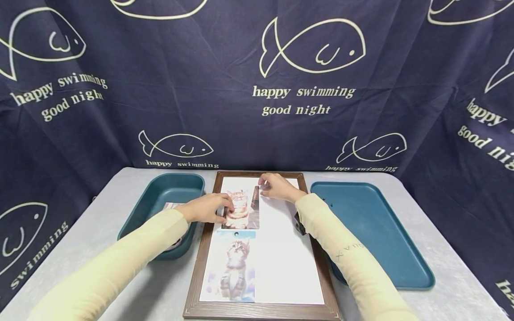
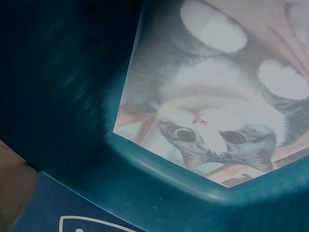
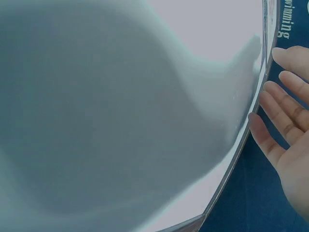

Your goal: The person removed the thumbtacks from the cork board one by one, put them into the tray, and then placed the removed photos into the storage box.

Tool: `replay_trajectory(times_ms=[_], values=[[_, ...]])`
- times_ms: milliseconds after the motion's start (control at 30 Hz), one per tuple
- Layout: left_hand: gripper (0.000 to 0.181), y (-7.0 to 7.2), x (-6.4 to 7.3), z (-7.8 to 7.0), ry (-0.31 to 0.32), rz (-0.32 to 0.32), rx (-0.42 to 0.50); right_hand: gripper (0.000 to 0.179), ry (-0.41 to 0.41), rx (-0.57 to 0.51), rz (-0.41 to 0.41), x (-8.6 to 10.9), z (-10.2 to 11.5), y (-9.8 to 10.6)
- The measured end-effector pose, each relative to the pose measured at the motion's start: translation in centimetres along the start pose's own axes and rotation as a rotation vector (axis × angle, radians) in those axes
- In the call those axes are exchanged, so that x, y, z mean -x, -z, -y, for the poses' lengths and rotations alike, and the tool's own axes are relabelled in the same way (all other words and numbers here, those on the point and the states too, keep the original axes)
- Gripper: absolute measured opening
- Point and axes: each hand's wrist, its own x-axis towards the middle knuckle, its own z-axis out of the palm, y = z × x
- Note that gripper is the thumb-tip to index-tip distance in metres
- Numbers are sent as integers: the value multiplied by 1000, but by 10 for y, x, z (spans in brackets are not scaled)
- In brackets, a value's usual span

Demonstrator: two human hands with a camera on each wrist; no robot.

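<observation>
Glossy paper is what both hands are working on: a cat photo (image 1: 240, 207) lying on the upper left of the white board inside a brown wooden frame (image 1: 195, 267) that rests flat on the grey table (image 1: 120, 285). The left hand (image 1: 206, 208) rests at the photo's left edge, fingers curled lightly onto it; whether it pinches the paper or only presses it down cannot be told from here. The right hand (image 1: 277, 186) touches the photo's upper right corner with its fingertips, and in the right wrist view its fingers (image 3: 282, 121) look straight and relaxed, holding nothing.

Just below this photo, almost touching it, lies a second cat photo (image 1: 234, 267) with a small dark magnet (image 1: 236, 233) at its top edge.

To do this step well, I judge that the photo should be kept flat against the board with one hand while the other squares its edge to the frame's inner border and to the photo below, avoiding overlap with it. Pressing with flat fingertips rather than sliding under a corner should keep the thin paper from curling or creasing.

A deep teal bin (image 1: 164, 196) stands to the left of the frame with another cat picture (image 2: 217, 96) inside it; a shallow teal tray (image 1: 373, 232) lies to the right. A dark cloth (image 1: 257, 67) printed with fish hangs behind.
</observation>
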Motion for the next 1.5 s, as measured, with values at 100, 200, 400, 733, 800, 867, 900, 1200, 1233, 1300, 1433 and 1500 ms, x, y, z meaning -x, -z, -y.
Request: replay_trajectory(times_ms=[100,200,400,733,800,867,900,1200,1233,1300,1433,1500], values=[[30,1,0,-2,-6,4,2,28,-9,0,3,-3,0,-2],[30,1,1,-2,-10,3,-5,27,-12,5,1,-5,1,-5],[31,0,1,0,-8,-2,-28,27,-22,33,1,-8,4,-7],[31,1,1,-2,2,-6,-62,28,-51,60,1,-10,8,-7],[31,0,2,-3,10,-5,-67,28,-58,70,-1,-10,8,-8],[31,0,2,-4,17,-7,-70,28,-71,75,-3,-11,8,-9],[31,0,2,-4,24,-5,-73,28,-78,77,-3,-11,8,-10],[31,0,2,-7,25,-10,-96,31,-124,88,-6,-12,12,-11],[31,1,2,-8,30,-7,-98,31,-128,90,-7,-12,12,-12],[30,1,2,-8,31,-8,-104,32,-134,89,-9,-12,13,-12],[27,3,2,-7,18,-19,-118,32,-139,93,-14,-12,12,-12],[25,5,2,-7,10,-30,-123,32,-137,93,-14,-12,12,-12]])
